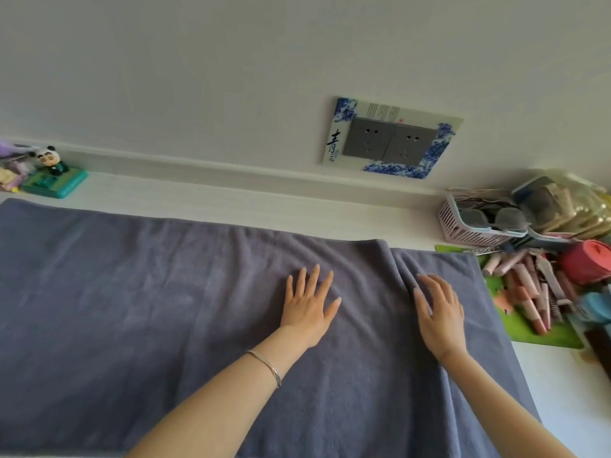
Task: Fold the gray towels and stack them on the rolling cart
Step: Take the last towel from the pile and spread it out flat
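A large gray towel (148, 309) lies spread flat over a white table, reaching from the left edge of view to the right. My left hand (309, 305) rests palm down on it, fingers apart, with a thin bracelet on the wrist. My right hand (438, 312) also lies flat on the cloth, its fingertips at a raised crease (393, 259) that runs toward the far edge. Neither hand holds anything. The rolling cart is out of view.
A pink basket (469, 226) and a green tray (535, 332) of pink tubes crowd the right side. A panda figure on a teal box (54, 180) stands at the far left. The wall with two gray sockets (390, 140) runs behind the table.
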The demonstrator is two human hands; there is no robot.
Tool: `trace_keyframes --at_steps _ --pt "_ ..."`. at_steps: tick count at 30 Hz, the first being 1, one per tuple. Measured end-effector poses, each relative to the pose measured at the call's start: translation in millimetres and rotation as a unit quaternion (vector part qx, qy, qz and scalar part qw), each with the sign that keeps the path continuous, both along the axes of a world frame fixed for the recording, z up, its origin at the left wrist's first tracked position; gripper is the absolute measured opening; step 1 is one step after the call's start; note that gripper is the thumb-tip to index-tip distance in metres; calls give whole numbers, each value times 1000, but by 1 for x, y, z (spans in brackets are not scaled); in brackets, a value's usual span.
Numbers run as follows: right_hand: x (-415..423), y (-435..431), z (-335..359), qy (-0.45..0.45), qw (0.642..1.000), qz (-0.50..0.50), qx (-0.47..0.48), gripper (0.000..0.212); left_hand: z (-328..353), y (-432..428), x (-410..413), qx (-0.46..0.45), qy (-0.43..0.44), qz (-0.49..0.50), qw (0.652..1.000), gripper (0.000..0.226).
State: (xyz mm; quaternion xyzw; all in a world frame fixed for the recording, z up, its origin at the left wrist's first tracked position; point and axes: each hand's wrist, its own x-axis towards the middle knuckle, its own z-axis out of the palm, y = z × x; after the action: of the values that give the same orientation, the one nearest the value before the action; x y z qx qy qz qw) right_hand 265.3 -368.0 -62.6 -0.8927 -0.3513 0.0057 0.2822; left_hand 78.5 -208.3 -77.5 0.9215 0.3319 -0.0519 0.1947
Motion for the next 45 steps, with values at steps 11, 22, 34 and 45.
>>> trace_keyframes --at_steps 11,22,34,45 --pt "109 -49 -10 179 935 -298 -66 56 -17 -61 78 21 -8 14 1000 115" --pt "170 -94 27 38 974 -218 37 26 -25 -73 87 82 4 27 996 66" --pt "138 -153 -15 163 956 -245 16 43 -27 -118 106 73 -10 -61 995 65" --pt "141 -187 0 199 959 -198 -36 31 -27 -136 114 75 28 -83 993 78"
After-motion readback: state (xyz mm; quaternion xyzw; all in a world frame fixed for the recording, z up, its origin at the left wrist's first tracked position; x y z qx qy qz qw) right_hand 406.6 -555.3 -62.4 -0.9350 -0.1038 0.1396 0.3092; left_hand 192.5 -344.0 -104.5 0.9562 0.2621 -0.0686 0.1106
